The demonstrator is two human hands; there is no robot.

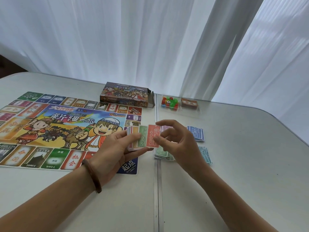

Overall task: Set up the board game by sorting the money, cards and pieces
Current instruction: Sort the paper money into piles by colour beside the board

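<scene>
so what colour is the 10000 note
Red: the 10000 note tops the stack of notes in the left hand; head view.

Both bare forearms reach forward over the surface (234,173), and the hands meet in the middle. The left hand (115,148) lies palm up, fingers curled under a fan of notes (142,138), thumb across the top. Just to its right the right hand (177,139) arches, its thumb and fingers pinching the red note (151,136) at the edge.

I see both forearms bare. A smooth reddish-brown bangle (93,176), wood perhaps, rings the left wrist, at seven o'clock from the left hand (113,148).
</scene>
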